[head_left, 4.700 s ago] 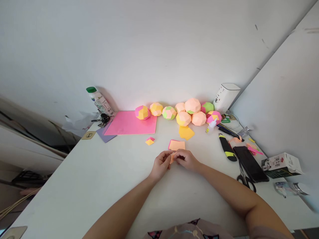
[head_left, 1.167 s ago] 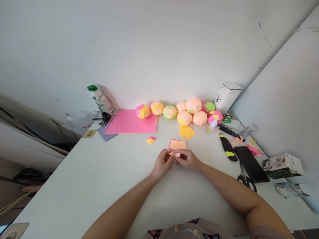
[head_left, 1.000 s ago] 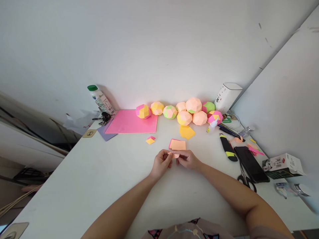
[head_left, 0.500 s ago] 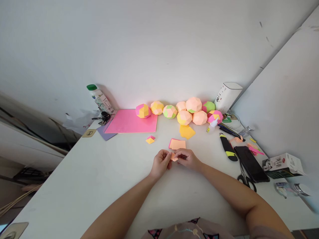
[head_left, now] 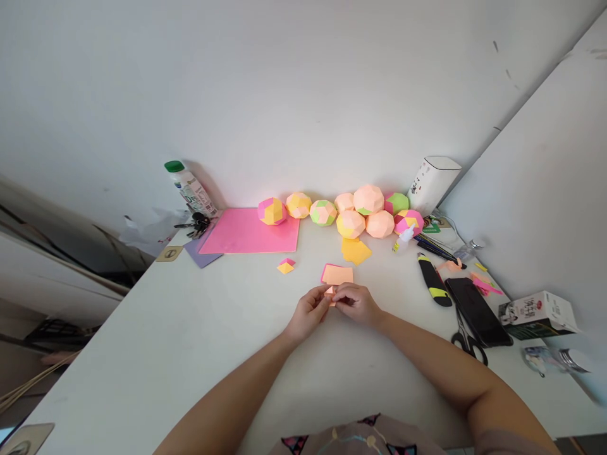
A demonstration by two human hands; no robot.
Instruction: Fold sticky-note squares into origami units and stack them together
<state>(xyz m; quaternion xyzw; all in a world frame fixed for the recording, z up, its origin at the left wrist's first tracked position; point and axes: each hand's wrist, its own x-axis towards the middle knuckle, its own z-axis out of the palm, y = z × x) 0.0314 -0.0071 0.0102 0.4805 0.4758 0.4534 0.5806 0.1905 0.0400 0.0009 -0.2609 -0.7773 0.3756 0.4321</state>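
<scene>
Between my fingertips is a small folded piece of peach paper (head_left: 331,292), partly hidden by the fingers. My left hand (head_left: 310,311) pinches it from the left, and my right hand (head_left: 358,303) pinches it from the right. Just beyond my hands lies a stack of peach paper sheets (head_left: 339,274) with a pink edge showing. A small folded pink-and-yellow paper unit (head_left: 286,266) rests to the left of the stack. Farther back are loose orange-yellow sheets (head_left: 356,251) and several faceted paper balls (head_left: 368,200) along the wall.
A pink board (head_left: 249,234), keys (head_left: 199,222) and a green-capped bottle (head_left: 192,188) are at the back left. On the right lie a glue bottle (head_left: 404,238), a utility knife (head_left: 434,281), scissors (head_left: 467,341), a phone (head_left: 478,311) and a milk carton (head_left: 538,315).
The peach paper has been turned and folded between my fingers, with a pointed peak now showing upward. My left fingers have shifted slightly around it; everything else stays in place.
</scene>
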